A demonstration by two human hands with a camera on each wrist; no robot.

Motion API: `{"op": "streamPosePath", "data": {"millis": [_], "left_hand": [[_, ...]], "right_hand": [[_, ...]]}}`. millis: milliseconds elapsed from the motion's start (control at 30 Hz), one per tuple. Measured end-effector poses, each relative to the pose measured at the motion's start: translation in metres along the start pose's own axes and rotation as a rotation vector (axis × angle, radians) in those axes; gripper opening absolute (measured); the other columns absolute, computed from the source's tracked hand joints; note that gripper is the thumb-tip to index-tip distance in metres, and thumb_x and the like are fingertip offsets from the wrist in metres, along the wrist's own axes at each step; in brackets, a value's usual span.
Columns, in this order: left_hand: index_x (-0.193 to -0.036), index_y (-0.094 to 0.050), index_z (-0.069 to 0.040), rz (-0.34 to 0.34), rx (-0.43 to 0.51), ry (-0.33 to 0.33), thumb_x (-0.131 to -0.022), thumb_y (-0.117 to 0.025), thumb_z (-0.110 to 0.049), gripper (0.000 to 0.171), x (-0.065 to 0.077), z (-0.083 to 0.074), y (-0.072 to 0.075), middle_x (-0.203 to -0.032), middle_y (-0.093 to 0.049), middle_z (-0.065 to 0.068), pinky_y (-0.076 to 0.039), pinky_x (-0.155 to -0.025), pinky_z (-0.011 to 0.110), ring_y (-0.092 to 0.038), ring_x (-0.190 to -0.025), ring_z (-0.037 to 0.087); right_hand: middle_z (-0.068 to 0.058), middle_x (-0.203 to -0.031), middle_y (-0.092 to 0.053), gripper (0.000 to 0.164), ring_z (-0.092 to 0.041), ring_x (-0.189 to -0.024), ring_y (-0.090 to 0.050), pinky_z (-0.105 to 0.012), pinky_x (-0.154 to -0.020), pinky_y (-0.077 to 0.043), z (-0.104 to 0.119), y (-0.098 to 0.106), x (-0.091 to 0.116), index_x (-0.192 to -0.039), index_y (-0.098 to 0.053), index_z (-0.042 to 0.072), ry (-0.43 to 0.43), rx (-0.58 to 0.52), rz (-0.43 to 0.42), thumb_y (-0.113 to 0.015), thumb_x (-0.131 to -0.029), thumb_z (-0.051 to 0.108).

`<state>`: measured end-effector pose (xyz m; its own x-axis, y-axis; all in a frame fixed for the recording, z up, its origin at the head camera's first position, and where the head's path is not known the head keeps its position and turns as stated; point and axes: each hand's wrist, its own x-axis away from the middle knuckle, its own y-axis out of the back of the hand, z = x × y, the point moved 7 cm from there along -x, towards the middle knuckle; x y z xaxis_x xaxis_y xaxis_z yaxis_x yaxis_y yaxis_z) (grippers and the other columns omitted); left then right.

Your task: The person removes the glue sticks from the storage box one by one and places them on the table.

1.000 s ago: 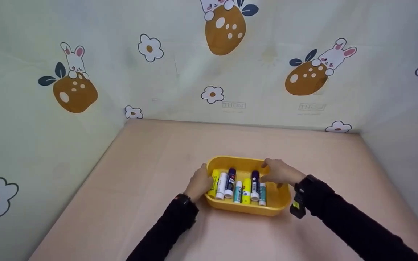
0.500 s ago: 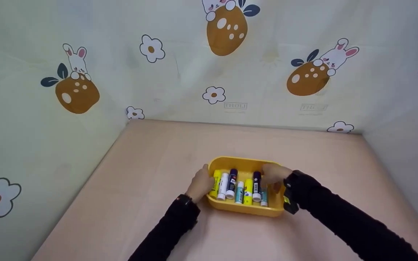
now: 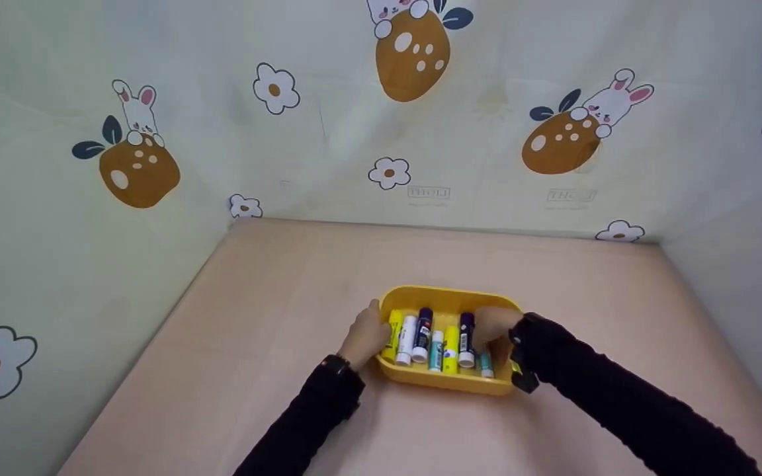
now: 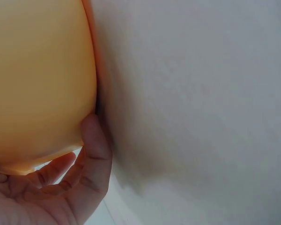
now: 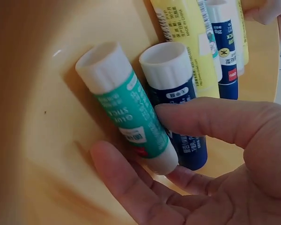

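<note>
A yellow basin (image 3: 447,382) holds a row of glue sticks. My left hand (image 3: 364,336) grips its left end, thumb over the rim; in the left wrist view its fingers (image 4: 96,150) curl against the outer wall. Inside the right part, my right hand (image 3: 497,325) holds a small green glue stick (image 5: 136,117) with white ends, between thumb and fingers. That stick leans slightly, right beside a navy glue stick (image 3: 466,338). Leftward lie a yellow glue stick (image 3: 450,349), another green one (image 3: 436,350), a second navy one (image 3: 422,334), a white one (image 3: 406,338) and a yellow one at the end.
The basin stands on a light pinkish-tan table (image 3: 275,317). Pale fabric walls (image 3: 315,145) printed with rabbits, fruit and flowers enclose the table at the back and both sides.
My right hand has moved from the basin's back rim down into it and taken hold of the rightmost green glue stick, which has tilted a little. My left hand has kept its place.
</note>
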<state>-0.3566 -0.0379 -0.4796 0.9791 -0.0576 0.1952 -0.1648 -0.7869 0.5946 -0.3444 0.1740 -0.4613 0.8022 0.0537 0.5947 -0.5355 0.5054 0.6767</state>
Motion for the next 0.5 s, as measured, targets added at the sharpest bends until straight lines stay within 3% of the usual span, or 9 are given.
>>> {"op": "streamPosePath", "data": {"millis": [200,333,500], "left_hand": [[-0.141,-0.028,0.007,-0.019,-0.024,-0.044,-0.090,-0.043,-0.003,0.055,0.0005,-0.0024,0.0018,-0.139,-0.041,0.025,-0.032,-0.108,0.047,-0.041,-0.128,0.032],[-0.141,-0.029,0.006,-0.018,-0.024,-0.028,-0.090,-0.043,-0.003,0.054,-0.0010,-0.0013,0.0008,-0.138,-0.042,0.025,-0.033,-0.107,0.046,-0.043,-0.127,0.032],[-0.140,-0.029,0.006,-0.019,-0.021,-0.017,-0.090,-0.043,-0.003,0.053,-0.0022,-0.0004,0.0009,-0.137,-0.043,0.025,-0.034,-0.106,0.046,-0.045,-0.125,0.032]], "right_hand": [[-0.019,-0.077,-0.065,0.026,-0.032,-0.067,-0.067,-0.041,-0.059,-0.056,-0.0032,-0.0017,-0.0052,-0.101,-0.058,-0.011,0.011,0.004,0.006,-0.061,-0.076,-0.008],[-0.019,-0.082,-0.063,0.034,-0.031,-0.068,-0.067,-0.040,-0.059,-0.056,-0.0059,-0.0024,-0.0055,-0.111,-0.054,-0.010,-0.033,-0.037,0.014,-0.063,-0.079,-0.006],[-0.017,-0.085,-0.062,0.034,-0.027,-0.069,-0.065,-0.036,-0.059,-0.056,-0.0070,-0.0011,-0.0070,-0.112,-0.054,-0.008,-0.061,-0.035,0.002,-0.064,-0.080,-0.002]]}}
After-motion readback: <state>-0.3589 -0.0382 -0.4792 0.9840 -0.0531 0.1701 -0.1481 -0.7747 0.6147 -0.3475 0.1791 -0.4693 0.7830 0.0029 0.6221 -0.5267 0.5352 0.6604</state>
